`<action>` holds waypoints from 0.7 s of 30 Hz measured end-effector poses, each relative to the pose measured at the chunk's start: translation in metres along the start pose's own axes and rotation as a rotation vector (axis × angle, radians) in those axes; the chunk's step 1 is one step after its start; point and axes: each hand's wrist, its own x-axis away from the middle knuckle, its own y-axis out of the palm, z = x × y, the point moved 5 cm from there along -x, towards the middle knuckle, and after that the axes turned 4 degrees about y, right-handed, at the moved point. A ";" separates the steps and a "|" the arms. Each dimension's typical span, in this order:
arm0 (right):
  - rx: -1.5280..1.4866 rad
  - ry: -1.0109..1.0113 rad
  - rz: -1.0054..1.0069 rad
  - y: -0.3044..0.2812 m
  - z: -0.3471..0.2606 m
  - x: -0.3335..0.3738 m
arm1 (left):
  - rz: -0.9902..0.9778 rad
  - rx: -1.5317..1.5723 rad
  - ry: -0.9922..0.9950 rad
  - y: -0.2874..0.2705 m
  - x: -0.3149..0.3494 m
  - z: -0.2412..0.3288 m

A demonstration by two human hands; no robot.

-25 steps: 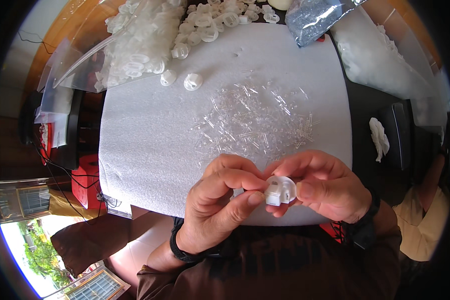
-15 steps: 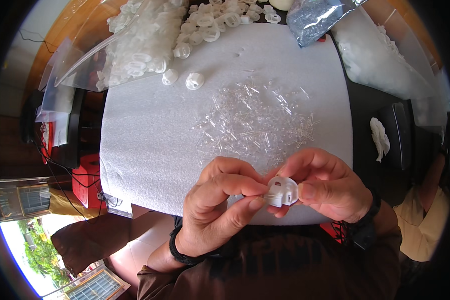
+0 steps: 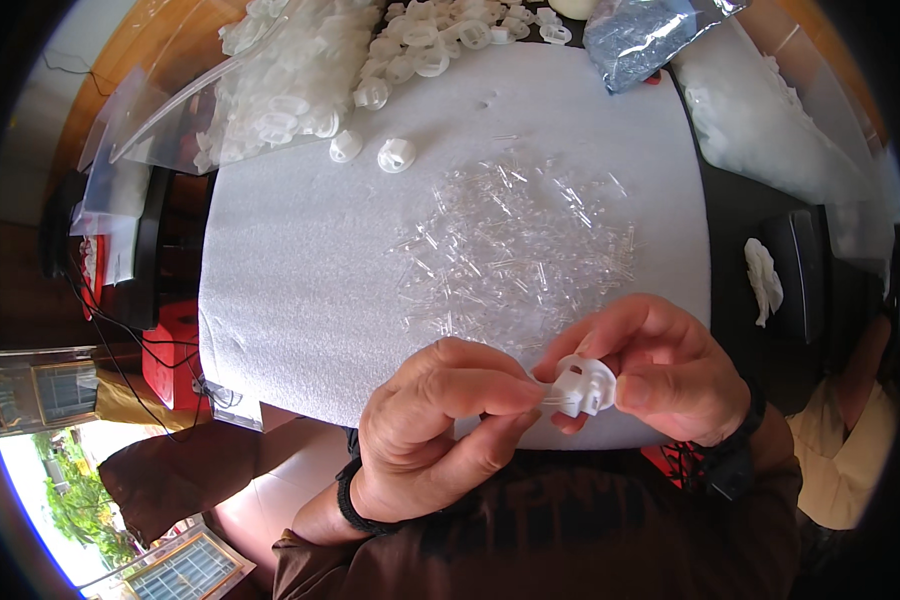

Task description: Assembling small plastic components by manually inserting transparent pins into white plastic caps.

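Note:
Just past the near edge of the foam-covered board, my right hand [image 3: 675, 375] grips a small white plastic socket [image 3: 587, 386] between thumb and fingers. Its rounded body has openings, with a rim on the right. On its left side, my left hand [image 3: 440, 425] is closed in a pinch at the thin metal legs [image 3: 557, 401] of a clear LED. The LED's head is hidden by the socket, so how far it sits inside cannot be seen. Beyond both hands spreads a loose pile of clear LEDs [image 3: 520, 245] with thin legs.
Pale foam [image 3: 290, 290] covers the board. Two white sockets [image 3: 396, 155] stand on it, with a heap of more [image 3: 430, 55] at the far edge. Clear bags of white parts [image 3: 280, 90] lie far left and right. A silvery bag [image 3: 640, 40] and crumpled tissue [image 3: 763, 280] lie rightward.
The socket has shifted slightly right and turned a little in my right hand. My left fingers have drawn back slightly from its body, showing more of the thin legs.

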 end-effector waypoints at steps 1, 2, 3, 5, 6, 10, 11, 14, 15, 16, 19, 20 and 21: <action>-0.022 0.001 -0.036 0.001 -0.001 0.000 | -0.003 -0.012 0.000 0.000 0.000 0.001; -0.022 0.004 -0.037 0.001 -0.001 0.000 | 0.000 -0.012 -0.001 -0.001 0.000 0.001; -0.023 0.001 -0.039 0.002 -0.001 0.000 | -0.014 -0.010 0.010 0.000 -0.001 0.002; -0.024 0.002 -0.041 0.003 -0.001 0.000 | -0.024 -0.008 0.019 0.000 -0.002 0.002; -0.011 -0.006 -0.039 0.003 -0.002 0.000 | -0.026 -0.007 0.027 0.000 -0.001 0.001; 0.035 -0.032 -0.028 0.003 -0.004 0.000 | -0.017 0.013 0.017 0.001 0.000 0.000; 0.035 -0.029 -0.028 0.004 -0.004 0.000 | -0.015 0.014 0.016 0.001 0.000 0.001; 0.060 -0.033 -0.009 0.003 -0.005 0.001 | -0.014 0.022 0.017 0.001 -0.001 0.001; 0.078 -0.055 -0.012 0.003 -0.005 0.001 | -0.015 0.019 0.034 0.001 -0.001 0.001; 0.096 -0.078 -0.016 0.003 -0.005 0.001 | -0.015 0.015 0.052 0.001 -0.001 0.001; 0.097 -0.080 -0.020 0.002 -0.005 0.001 | -0.008 0.003 0.066 0.001 -0.002 0.001; 0.097 -0.079 -0.020 0.002 -0.005 0.001 | -0.007 0.004 0.065 0.001 -0.002 0.001; 0.107 -0.089 -0.018 0.002 -0.006 0.001 | -0.004 -0.004 0.062 0.002 -0.002 0.003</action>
